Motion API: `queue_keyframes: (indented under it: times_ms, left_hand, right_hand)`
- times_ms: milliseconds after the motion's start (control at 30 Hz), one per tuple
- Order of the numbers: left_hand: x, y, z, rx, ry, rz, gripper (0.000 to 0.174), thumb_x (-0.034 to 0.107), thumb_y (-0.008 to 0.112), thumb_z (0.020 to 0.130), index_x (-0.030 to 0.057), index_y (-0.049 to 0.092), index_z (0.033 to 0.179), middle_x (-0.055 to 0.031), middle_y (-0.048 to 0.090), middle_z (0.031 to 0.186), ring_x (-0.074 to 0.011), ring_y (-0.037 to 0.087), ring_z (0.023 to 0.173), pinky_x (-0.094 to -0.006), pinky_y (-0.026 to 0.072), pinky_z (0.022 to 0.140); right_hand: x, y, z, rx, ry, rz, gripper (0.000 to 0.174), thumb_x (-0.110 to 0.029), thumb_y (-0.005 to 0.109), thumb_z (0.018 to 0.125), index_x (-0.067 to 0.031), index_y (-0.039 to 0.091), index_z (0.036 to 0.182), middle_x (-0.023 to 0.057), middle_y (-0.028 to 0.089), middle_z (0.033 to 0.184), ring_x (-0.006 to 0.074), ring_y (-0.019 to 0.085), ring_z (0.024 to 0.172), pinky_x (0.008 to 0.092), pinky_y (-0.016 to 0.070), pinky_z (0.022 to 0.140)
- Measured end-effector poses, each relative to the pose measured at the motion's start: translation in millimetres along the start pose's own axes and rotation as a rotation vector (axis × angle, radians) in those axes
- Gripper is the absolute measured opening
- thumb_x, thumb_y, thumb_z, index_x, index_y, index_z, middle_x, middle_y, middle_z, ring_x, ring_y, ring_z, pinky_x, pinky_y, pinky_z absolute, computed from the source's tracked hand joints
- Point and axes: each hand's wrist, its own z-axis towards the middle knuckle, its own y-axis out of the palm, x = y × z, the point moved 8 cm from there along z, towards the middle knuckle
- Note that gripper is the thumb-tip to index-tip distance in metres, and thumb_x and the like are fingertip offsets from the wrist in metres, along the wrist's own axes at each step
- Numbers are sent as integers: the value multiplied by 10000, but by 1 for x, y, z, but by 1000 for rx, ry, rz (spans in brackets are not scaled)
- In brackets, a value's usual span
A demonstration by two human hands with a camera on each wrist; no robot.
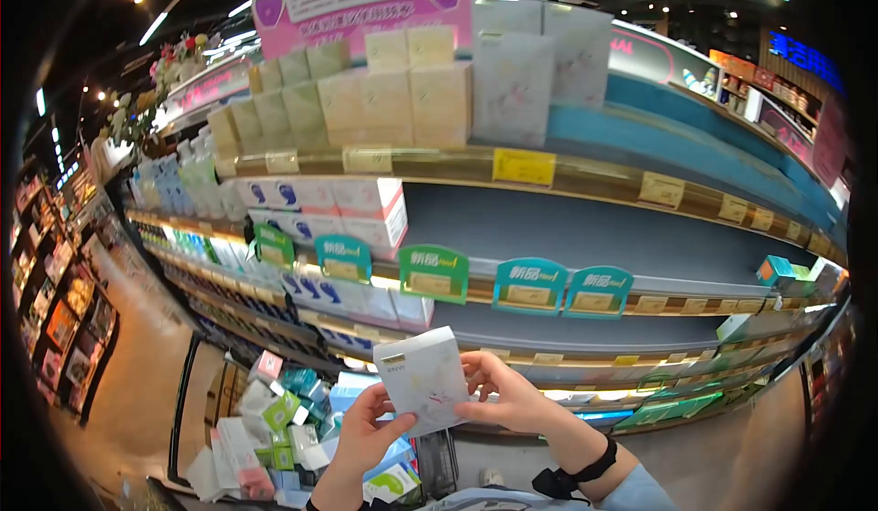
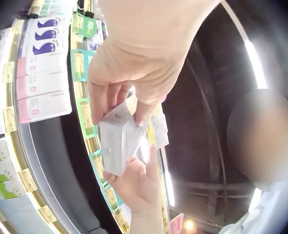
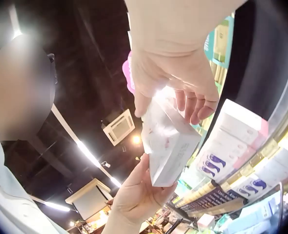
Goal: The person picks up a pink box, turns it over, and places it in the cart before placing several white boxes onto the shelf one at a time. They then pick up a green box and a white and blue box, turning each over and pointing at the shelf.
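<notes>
A white carton [image 1: 422, 378] with a gold label and a pale pink floral print is held up between both hands, slightly tilted, in front of the shelves. My left hand [image 1: 364, 429] grips its lower left edge, thumb on the front face. On the opposite side my right hand [image 1: 503, 394] holds the right edge, with its thumb low on the front and fingers along the side. From the left wrist view, the white carton [image 2: 122, 136] shows an end face between the two hands. The right wrist view shows the carton [image 3: 171, 141] with small print along one narrow side.
Below stands a cart [image 1: 181, 410] heaped with mixed boxes and packs [image 1: 293, 420]. Similar tall white cartons [image 1: 512, 86] stand on the top shelf beside cream boxes [image 1: 361, 109]. Lower shelves [image 1: 549, 228] carry white-and-pink packs [image 1: 370, 214] and green and teal tags [image 1: 529, 284]. An aisle [image 1: 151, 328] runs left.
</notes>
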Motion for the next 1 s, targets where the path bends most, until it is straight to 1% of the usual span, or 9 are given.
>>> queue_keyframes:
  times_ms: [133,200,267,333,400,500,600,733,1000]
  left_hand:
    - [25,32,25,-75,76,83,499,-29,703,807,-2,507,1265,-100,630,1139,-191,618,1052,-344,518,922]
    - [56,49,38,-173,322,193,541,-18,711,807,0,485,1298,-103,613,1169,-188,615,1054,-337,516,925]
    - [82,61,56,-179,378,175,531,-19,723,787,-6,509,1273,-124,602,1171,-204,613,1045,-338,508,903]
    - [146,76,56,-20,881,648,500,-9,728,767,-1,545,1232,-142,592,1156,-241,597,1046,-345,487,892]
    - [179,88,73,-19,991,550,456,8,726,761,12,580,1194,-147,583,1137,-271,579,1053,-354,468,895]
    - [221,115,92,-83,940,424,525,15,705,790,39,523,1282,-136,567,1199,-255,563,1086,-349,462,919]
    - [243,136,115,-189,857,371,662,59,640,869,115,321,1447,-109,476,1349,-219,521,1182,-371,434,995]
    - [254,147,131,-125,931,524,547,93,626,881,85,418,1387,-128,510,1332,-253,511,1211,-395,424,1001]
    - [248,162,136,-67,1095,823,469,132,648,861,23,505,1294,-184,503,1357,-361,476,1250,-393,398,1024]
  right_hand:
    - [-46,-34,-11,128,-105,-262,533,-180,775,798,-27,508,1232,91,611,1035,164,576,896,295,486,735]
    - [-76,-49,-15,215,-241,-382,533,-159,775,792,-26,508,1234,103,611,1059,182,594,946,306,502,769]
    - [-106,-61,-15,289,-312,-433,531,-140,769,793,-24,506,1240,107,610,1072,191,600,971,315,508,796]
    - [-133,-74,-8,359,-381,-482,529,-120,763,794,-23,503,1245,111,609,1084,201,606,997,324,513,822]
    - [-166,-90,-4,443,-575,-394,513,-66,742,797,-19,504,1249,110,613,1088,208,612,1012,332,515,857]
    - [-210,-119,3,512,-691,-358,485,-24,721,792,-17,522,1235,107,619,1101,203,613,1002,321,517,835]
    - [-245,-156,10,601,-755,-408,470,-37,712,800,-13,529,1231,105,622,1105,192,609,996,324,518,812]
    - [-271,-208,13,837,-730,-553,481,-92,715,812,-1,525,1245,113,637,1070,180,624,918,322,513,762]
    - [-261,-251,40,830,-381,-767,461,-197,700,834,43,564,1203,146,652,1017,199,651,811,306,530,711]
